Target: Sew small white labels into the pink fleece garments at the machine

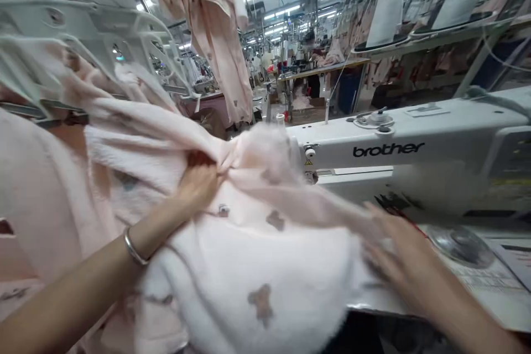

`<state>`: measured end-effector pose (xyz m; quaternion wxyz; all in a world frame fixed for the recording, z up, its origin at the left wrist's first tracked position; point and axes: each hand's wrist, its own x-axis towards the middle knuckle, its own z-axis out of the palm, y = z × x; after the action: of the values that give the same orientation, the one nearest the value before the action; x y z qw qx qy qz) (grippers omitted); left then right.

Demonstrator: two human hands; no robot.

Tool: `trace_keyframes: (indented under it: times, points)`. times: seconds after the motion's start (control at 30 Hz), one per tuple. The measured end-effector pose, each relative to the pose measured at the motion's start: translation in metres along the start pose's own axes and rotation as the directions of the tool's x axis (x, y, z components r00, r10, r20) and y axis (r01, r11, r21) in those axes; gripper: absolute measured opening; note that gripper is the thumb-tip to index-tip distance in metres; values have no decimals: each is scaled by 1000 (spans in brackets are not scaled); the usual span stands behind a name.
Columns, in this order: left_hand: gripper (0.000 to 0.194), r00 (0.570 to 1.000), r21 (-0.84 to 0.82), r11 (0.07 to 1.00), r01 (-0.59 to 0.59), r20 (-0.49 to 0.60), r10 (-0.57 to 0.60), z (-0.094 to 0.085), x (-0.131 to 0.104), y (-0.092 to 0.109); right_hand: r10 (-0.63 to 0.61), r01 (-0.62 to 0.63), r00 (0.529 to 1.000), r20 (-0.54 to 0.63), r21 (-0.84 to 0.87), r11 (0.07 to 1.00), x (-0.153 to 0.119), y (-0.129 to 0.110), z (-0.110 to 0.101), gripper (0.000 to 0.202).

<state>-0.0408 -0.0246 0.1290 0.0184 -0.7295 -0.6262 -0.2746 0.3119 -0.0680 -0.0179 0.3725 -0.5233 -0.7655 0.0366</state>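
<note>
1. The left arm reaches in from the lower left and slants up to the middle, a silver bracelet [135,246] around its wrist.
2. The left hand [199,183] is closed on a gathered fold of the pale pink fabric [265,254], knuckles up, fingers tucked into the cloth.
3. The right arm comes from the lower right corner, angled up and leftward. The right hand [396,240] is lower than the left, its fingers pointing left at the fabric's right-hand edge; motion blur hides whether they grip it or only touch it.
4. The fabric, fuzzy and printed with brown bear shapes, lies spread between the two hands and hangs down in front of the person, in front of the white sewing machine [398,146] lettered "brother".
5. A round metal disc [460,246] lies just beside the right hand, on its right.
6. More pink cloth [37,188] drapes at the left, a pink garment [219,50] hangs above, and white thread cones [385,19] stand at the upper right.
</note>
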Motion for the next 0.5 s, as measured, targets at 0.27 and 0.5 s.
trace_keyframes:
  times: [0.27, 0.5]
  points:
    - [31, 841, 46, 978, -203, 520, 150, 92, -56, 24, -337, 348, 938, 88, -217, 912, -15, -56, 55, 45]
    - [31, 855, 152, 979, -133, 517, 36, 132, 6, -11, -546, 546, 838, 24, -39, 837, -24, -90, 95, 33]
